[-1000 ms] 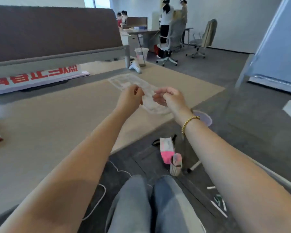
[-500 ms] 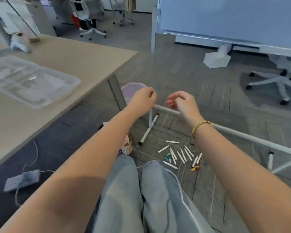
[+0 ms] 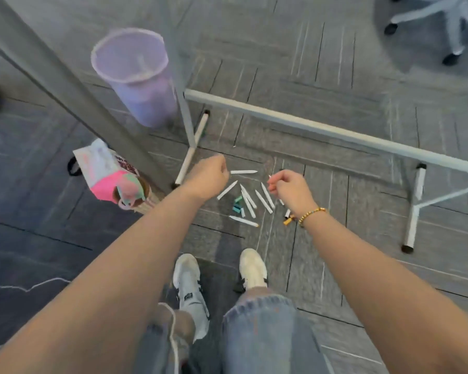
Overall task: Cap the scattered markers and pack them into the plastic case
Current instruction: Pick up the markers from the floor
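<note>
Several white markers (image 3: 247, 199) lie scattered on the grey floor in front of my feet, with teal caps (image 3: 237, 205) and a yellow cap (image 3: 288, 221) among them. My left hand (image 3: 207, 178) hovers above their left side with fingers curled and nothing in it. My right hand (image 3: 288, 188) hovers above their right side, fingers curled, also holding nothing that I can see. The plastic case is out of view.
A purple mesh bin (image 3: 135, 76) stands beside a grey table leg (image 3: 65, 85). A pink and white bag (image 3: 106, 174) sits by that leg. A white metal frame (image 3: 322, 129) crosses the floor behind the markers. An office chair base (image 3: 443, 22) is far right.
The view swung from the tabletop and the case down to the floor. Both hands left the case and now hang over the scattered markers.
</note>
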Available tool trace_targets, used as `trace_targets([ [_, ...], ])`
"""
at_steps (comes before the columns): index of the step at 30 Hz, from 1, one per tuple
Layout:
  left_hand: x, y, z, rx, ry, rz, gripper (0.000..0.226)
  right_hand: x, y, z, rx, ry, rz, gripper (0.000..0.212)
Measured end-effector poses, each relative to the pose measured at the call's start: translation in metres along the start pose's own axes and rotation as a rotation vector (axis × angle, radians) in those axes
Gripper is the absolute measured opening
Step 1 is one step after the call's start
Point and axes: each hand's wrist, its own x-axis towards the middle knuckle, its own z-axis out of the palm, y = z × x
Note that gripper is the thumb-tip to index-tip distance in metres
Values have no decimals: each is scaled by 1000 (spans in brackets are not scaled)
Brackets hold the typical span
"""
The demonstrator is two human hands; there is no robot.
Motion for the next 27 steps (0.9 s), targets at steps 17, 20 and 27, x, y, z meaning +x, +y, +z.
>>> trace_targets([
  [17,196,-115,220,187,-157,-75,35,156,215,129,-1113,-427,-231,31],
  [20,213,-118,238,260,-157,-61,30,163,224,139,-1262,-420,-367,38],
  [27,218,-125,259,507,-244,-38,43,160,241,141,-1327,-351,-526,30],
])
